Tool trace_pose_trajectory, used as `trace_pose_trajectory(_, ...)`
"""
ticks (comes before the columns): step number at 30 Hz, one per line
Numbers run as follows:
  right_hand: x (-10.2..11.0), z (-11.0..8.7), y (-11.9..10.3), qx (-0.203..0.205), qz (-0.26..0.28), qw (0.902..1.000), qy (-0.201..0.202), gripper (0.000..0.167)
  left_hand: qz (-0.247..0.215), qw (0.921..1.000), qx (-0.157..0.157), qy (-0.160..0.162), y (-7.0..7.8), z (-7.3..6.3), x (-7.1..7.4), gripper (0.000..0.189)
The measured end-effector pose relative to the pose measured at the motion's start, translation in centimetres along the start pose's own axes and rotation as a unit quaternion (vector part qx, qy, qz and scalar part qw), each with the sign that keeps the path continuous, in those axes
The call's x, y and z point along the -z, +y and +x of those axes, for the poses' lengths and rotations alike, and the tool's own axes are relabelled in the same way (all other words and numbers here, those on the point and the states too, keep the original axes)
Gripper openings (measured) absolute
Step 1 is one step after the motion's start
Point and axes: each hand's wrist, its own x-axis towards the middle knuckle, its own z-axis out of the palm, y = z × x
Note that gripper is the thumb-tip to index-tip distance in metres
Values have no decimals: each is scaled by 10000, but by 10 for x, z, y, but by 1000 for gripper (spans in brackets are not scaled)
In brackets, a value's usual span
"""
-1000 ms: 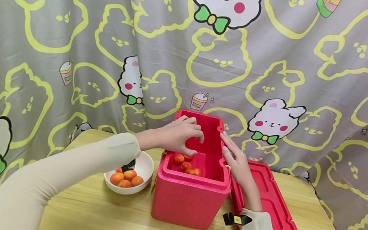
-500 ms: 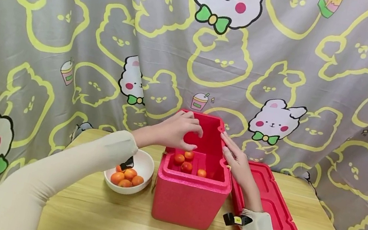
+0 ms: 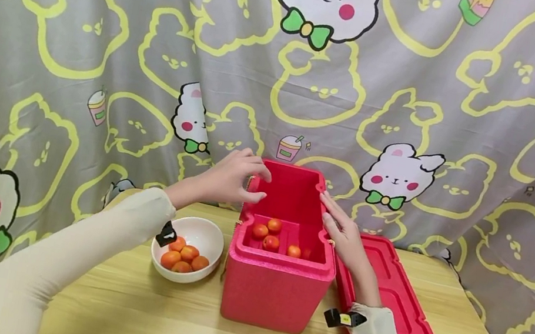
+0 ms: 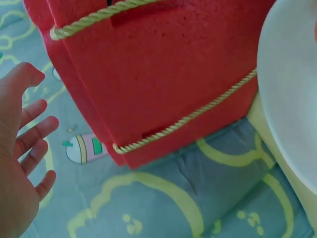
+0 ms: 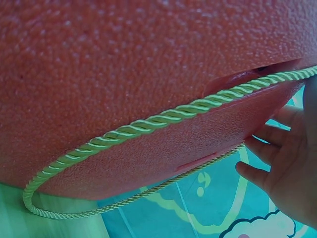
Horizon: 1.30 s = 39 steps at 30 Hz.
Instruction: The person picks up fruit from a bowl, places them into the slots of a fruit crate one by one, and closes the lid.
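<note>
A red foam box [image 3: 272, 293] stands uncovered on the table, with several orange-red tomato-like fruits [image 3: 271, 243] on its floor. My left hand [image 3: 230, 179] hovers at the box's left rim, fingers loosely bent and nothing between them. In the left wrist view that hand [image 4: 22, 148] is beside the red box wall [image 4: 158, 74], where yellow rope runs across. My right hand [image 3: 344, 231] rests on the right rim with its fingers fairly straight. The right wrist view shows its fingers [image 5: 257, 171] at the box's side, near the rope handle [image 5: 163, 120].
Left of the box stands a white bowl [image 3: 212, 236] holding several more of the orange fruits [image 3: 184, 257]. The red lid [image 3: 404, 304] lies on the wooden table [image 3: 154, 320] to the right. A patterned curtain [image 3: 247, 38] hangs right behind.
My left hand has moved left from over the box to its left rim. One fruit at the front right of the box has come apart from the others. The right hand stays put.
</note>
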Motion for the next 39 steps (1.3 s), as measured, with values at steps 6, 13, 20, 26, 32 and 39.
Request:
trace_pose_trajectory(6, -1, -1, 1, -21, -66, 10000, -29, 51, -45, 9995, 302, 48, -17, -20, 0, 27)
trace_pose_trajectory(13, -2, -1, -1, -9, -27, 10000, -33, 51, -146, 9979, 628, 52, -32, -42, -1, 26)
trace_pose_trajectory(20, -1, -1, -2, -37, -31, 10000, 4, 52, -66, 9983, 467, -339, -38, -59, -9, 30)
trace_pose_trajectory(26, 0, -1, 0, -4, -12, 10000, 33, 51, -157, 9956, 549, -742, -42, -73, -21, 32)
trace_pose_trajectory(32, 0, 0, 1, 14, -7, 10000, 35, 50, -142, 9912, 760, -1073, -43, -85, -30, 30)
trace_pose_trajectory(39, 0, 0, 1, 2, -18, 10000, 3, 51, -365, 9808, 1207, -1487, -44, -94, -37, 26)
